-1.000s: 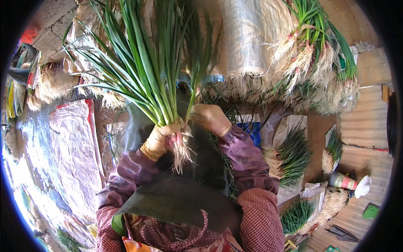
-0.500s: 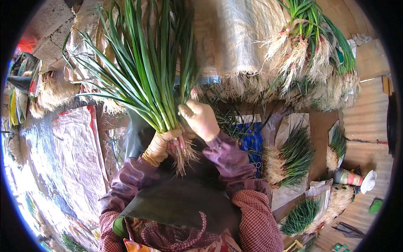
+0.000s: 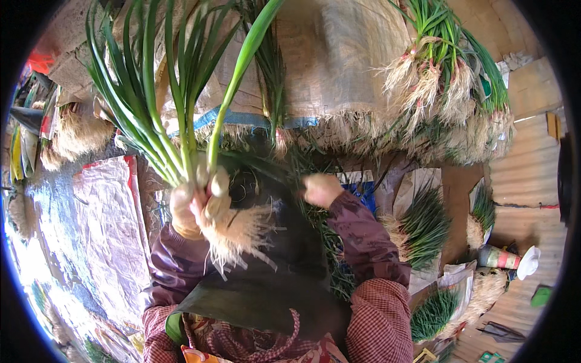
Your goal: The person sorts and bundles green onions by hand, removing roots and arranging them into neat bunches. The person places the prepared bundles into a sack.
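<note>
The left hand (image 3: 186, 212) holds a bunch of spring onions (image 3: 188, 130) in front of the body, its fingers closed around the pale lower stems. The leaves fan up and to the left, one broad leaf leaning right, while the roots (image 3: 239, 236) hang to the right of the hand, over the dark apron (image 3: 260, 296). The right hand (image 3: 322, 190) is apart from the bunch, off to its right, near some loose leaves. Its fingers are curled in, but blur hides the tips, and I cannot tell whether they hold anything.

Beyond the hands, a pale sack (image 3: 345, 60) lies over a row of roots, with a few dark stalks (image 3: 272, 91) across it. To its right, another bunch (image 3: 436, 66) lies with its roots toward the person. A bundle (image 3: 426, 218) rests right of the right arm, and a cone (image 3: 499, 258) lies tipped over beyond it.
</note>
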Demonstrator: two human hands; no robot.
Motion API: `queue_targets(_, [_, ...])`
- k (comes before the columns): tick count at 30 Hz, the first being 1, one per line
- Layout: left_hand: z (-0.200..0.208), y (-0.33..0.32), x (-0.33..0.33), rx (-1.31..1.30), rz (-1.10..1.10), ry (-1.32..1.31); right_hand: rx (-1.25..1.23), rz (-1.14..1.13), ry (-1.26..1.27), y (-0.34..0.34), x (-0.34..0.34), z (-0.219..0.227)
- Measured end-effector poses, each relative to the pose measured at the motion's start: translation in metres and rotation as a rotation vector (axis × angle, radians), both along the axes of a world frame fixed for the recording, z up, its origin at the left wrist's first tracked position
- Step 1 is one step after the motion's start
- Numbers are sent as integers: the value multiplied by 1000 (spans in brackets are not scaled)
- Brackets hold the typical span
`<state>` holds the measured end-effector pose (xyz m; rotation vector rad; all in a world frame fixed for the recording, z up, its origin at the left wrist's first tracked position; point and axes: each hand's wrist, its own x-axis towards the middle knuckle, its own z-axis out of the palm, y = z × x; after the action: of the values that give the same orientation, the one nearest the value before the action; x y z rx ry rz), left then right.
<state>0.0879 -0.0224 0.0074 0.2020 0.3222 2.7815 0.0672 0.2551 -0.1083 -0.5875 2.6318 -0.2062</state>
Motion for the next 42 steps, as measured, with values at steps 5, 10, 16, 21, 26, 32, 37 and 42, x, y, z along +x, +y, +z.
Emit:
queue_targets(5, [-37, 15, 1, -224, -68, -200, -484, -406, 357, -49, -73, 7])
queue_targets(10, [-20, -6, 1, 225, -300, 97, -1479, -626, -346, -76, -88, 59])
queue_targets(16, [-27, 4, -8, 69, -162, 92, -1001, -183, 294, -21, -106, 60])
queue_targets(21, [-36, 10, -3, 42, -132, 57, -955, -874, -37, -3, -94, 32])
queue_targets(26, [-29, 6, 0, -253, -79, -44, -1528, -711, -166, -46, -47, 113])
queue_targets(32, [-58, 9, -4, -654, -210, -193, -1053, -419, 95, -77, -10, 63])
queue_targets(37, [-43, 26, -4, -616, -104, -244, -1395, -627, -252, -68, -46, 30])
queue_targets(42, [-37, 33, -9, -772, -90, -230, -1277, -529, -4, -75, -62, 2])
